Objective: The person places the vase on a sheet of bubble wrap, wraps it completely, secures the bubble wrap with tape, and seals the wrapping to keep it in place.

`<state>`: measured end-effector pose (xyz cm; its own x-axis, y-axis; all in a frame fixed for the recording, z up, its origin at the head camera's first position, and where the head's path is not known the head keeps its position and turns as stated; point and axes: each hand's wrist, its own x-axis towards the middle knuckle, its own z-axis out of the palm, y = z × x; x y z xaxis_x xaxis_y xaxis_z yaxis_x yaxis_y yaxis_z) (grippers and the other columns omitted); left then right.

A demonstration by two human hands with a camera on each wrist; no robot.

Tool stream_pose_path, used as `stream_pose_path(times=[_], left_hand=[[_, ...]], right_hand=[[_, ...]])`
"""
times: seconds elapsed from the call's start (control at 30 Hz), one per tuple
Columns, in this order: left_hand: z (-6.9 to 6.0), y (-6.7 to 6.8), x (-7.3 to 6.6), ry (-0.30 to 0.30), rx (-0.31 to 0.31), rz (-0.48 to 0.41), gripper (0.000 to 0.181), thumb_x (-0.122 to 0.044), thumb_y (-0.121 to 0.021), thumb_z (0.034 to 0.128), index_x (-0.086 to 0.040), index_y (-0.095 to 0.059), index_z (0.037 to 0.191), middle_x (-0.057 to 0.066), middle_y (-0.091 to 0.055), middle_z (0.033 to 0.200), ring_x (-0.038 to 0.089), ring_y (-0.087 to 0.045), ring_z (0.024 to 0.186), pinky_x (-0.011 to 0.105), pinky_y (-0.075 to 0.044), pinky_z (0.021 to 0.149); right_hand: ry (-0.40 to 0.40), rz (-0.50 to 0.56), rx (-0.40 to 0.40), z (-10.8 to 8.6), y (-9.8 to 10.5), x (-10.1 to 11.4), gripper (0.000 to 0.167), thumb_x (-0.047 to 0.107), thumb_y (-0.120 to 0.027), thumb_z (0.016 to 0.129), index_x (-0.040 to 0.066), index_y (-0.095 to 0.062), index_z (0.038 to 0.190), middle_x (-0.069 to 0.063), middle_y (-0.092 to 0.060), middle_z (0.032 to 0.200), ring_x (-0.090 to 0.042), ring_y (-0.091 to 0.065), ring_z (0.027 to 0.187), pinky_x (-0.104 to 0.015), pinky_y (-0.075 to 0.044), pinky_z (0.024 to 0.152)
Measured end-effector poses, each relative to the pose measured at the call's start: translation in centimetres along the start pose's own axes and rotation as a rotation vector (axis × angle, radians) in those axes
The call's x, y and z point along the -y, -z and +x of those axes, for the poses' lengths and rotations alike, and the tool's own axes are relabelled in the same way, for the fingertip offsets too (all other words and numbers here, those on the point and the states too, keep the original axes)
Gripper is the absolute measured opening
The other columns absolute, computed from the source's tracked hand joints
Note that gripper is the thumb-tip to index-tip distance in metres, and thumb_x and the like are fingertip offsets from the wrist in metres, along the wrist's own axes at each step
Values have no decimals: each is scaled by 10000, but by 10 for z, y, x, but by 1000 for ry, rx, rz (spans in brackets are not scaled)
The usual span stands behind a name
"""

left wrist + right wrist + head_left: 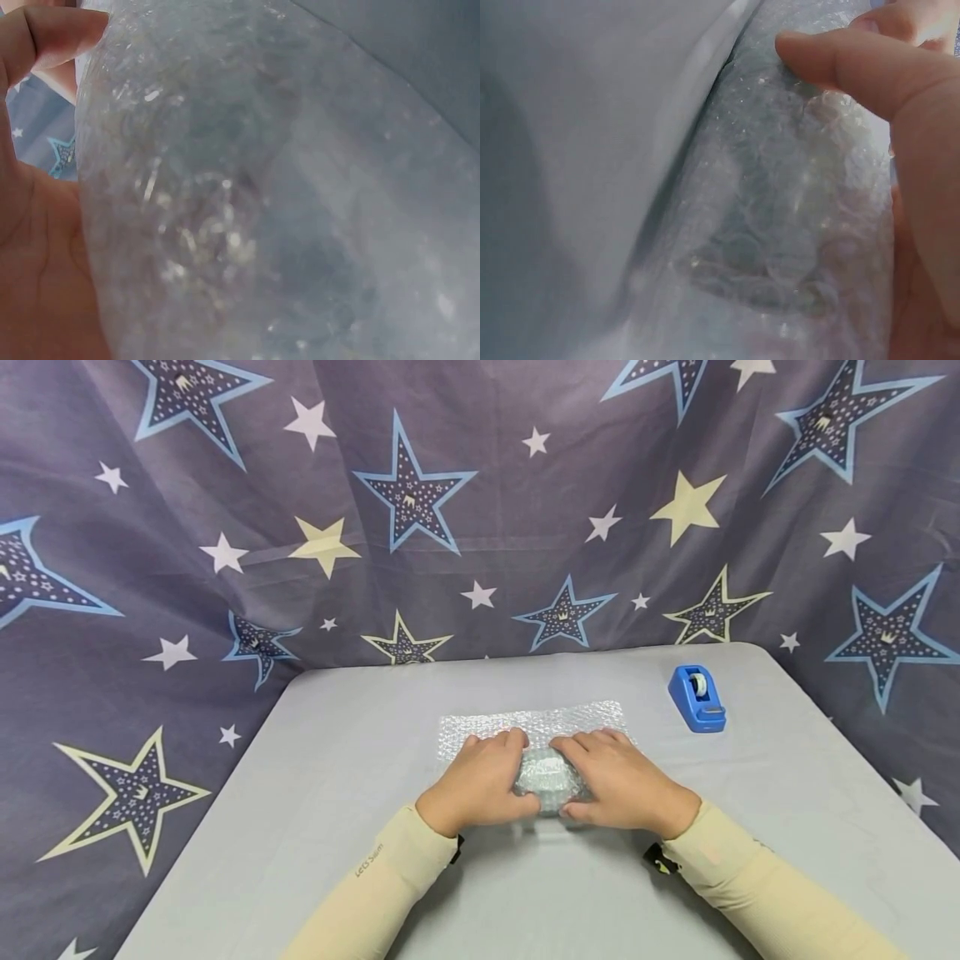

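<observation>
A pale greenish object wrapped in clear bubble wrap (551,778) lies on the table between both hands. The left hand (483,781) grips its left end, thumb at the near side and fingers over the far side. At its right end the right hand (618,781) grips it in the same way. A flat stretch of bubble wrap (480,727) extends behind the hands. Both wrist views show the crinkled wrap (210,187) close up; in the right one a thumb (817,60) presses on the roll (780,187). What is inside cannot be made out.
A blue tape dispenser (697,700) with a roll of tape stands at the back right of the grey-covered table (300,793). Behind the table hangs a dark curtain (495,510) with stars.
</observation>
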<state>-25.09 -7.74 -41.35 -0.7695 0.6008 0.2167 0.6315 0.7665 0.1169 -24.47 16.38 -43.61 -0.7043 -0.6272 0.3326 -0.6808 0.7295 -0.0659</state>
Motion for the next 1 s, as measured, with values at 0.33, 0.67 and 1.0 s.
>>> stream_pose_path(times=[0.33, 0.67, 1.0], left_hand=[[1, -3, 3, -13, -33, 25, 470, -478, -683, 717, -171, -573, 1054, -74, -575, 841, 110, -541, 754, 362, -383, 691], [2, -5, 6, -11, -28, 9, 530, -477, -666, 759, -140, -625, 1166, -49, -648, 951, 104, -582, 836, 378, -415, 732], [2, -5, 8, -6, -24, 25, 557, -497, -644, 786, -123, -641, 1199, -10, -694, 1038, 124, -617, 894, 387, -445, 762]], right_hand=[[2, -54, -17, 0, 1, 0, 901, 578, -821, 739, 102, -533, 1447, -68, -639, 1313, -286, -594, 1229, -604, -405, 1086], [71, -43, -106, 3, 1, -2, 805, 510, -869, 688, 134, -554, 1326, -31, -634, 1273, -266, -594, 1226, -641, -367, 1123], [99, -68, -135, 2, 0, 1, 830, 451, -892, 665, 100, -529, 1323, -60, -655, 1252, -280, -639, 1197, -626, -332, 1167]])
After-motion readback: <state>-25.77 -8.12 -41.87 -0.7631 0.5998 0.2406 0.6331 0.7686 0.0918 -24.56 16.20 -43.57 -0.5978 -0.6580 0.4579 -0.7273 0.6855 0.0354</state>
